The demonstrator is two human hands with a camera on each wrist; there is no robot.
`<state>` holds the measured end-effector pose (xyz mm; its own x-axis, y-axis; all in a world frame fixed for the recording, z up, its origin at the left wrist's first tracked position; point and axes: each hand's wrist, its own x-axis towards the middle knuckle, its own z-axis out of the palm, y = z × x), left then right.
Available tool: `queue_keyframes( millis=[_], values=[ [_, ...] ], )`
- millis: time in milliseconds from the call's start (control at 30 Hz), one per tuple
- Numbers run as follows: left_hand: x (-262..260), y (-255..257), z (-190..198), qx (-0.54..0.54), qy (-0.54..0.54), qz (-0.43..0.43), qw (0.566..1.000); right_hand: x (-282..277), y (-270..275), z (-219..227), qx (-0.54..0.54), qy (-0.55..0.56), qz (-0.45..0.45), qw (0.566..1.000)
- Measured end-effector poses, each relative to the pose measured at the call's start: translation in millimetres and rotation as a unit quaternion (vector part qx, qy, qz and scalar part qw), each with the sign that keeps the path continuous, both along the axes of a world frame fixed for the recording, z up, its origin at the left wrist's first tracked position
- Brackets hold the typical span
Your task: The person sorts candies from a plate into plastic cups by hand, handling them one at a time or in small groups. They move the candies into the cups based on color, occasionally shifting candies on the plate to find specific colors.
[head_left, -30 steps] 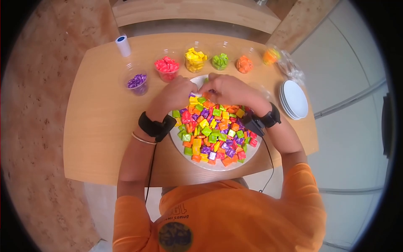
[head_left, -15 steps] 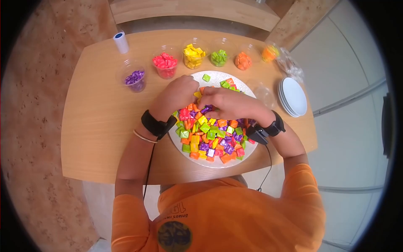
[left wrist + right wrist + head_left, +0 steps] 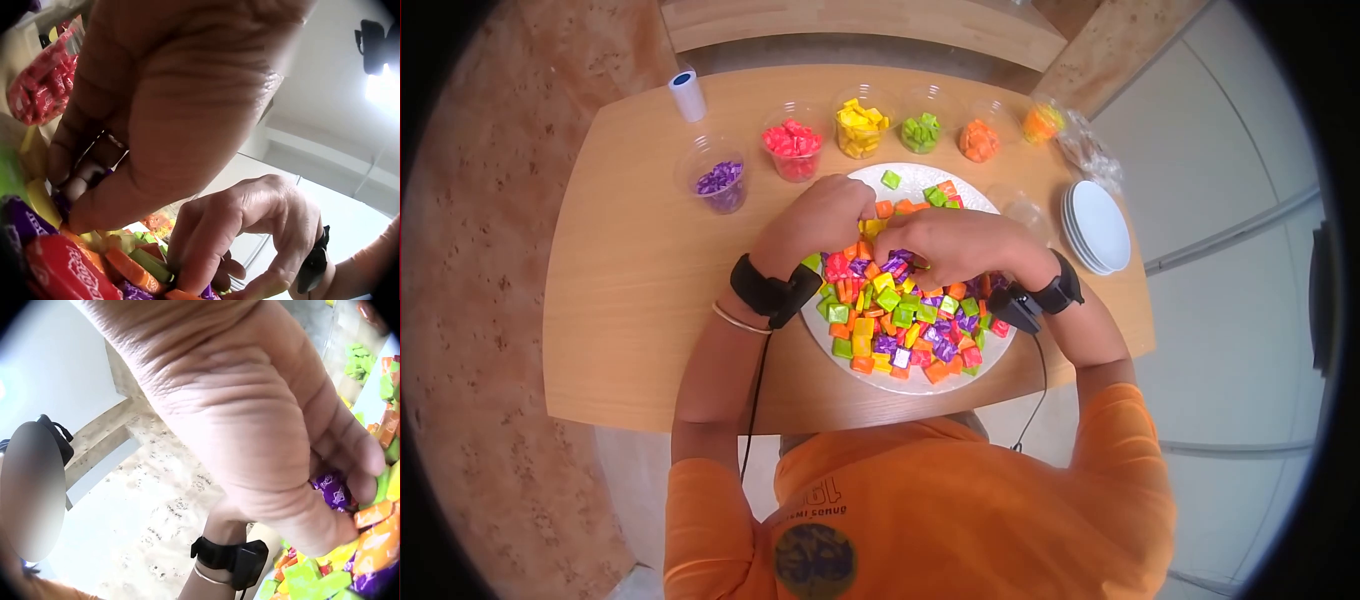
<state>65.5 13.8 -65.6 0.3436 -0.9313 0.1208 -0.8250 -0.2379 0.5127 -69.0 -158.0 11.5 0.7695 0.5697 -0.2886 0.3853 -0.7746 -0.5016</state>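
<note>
A heap of wrapped candies (image 3: 900, 310) in purple, red, yellow, green and orange covers a white plate (image 3: 912, 183). My left hand (image 3: 830, 212) is at the heap's upper left, fingers curled down. In the left wrist view, a purple candy (image 3: 61, 203) shows between its thumb and fingers. Just to the right, my right hand (image 3: 955, 243) reaches across the heap with its fingertips among the candies. The right wrist view shows a purple-wrapped candy (image 3: 332, 490) pinched between that thumb and the fingers.
Along the far side stand clear cups of purple (image 3: 720, 180), red (image 3: 793, 145), yellow (image 3: 860, 125), green (image 3: 921, 132) and orange candies (image 3: 979, 140). A white roll (image 3: 687, 97) stands far left. Stacked white plates (image 3: 1097, 228) and a plastic bag (image 3: 1090, 160) are on the right.
My right hand has drawn back from the plate's far part toward the heap's middle, uncovering green and orange candies there. My left hand has stayed near the upper-left rim.
</note>
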Motion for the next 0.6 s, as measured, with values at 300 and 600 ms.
queue_keyframes(
  millis=[300,600],
  values=[
    [-3,-4,-12,-0.086,-0.026,0.051,0.995,-7,13,-9,-0.021,0.013,-0.082,0.996],
    [-11,-6,-11,-0.064,-0.031,0.073,0.995,-12,17,-5,-0.040,-0.048,-0.133,0.989]
  ],
)
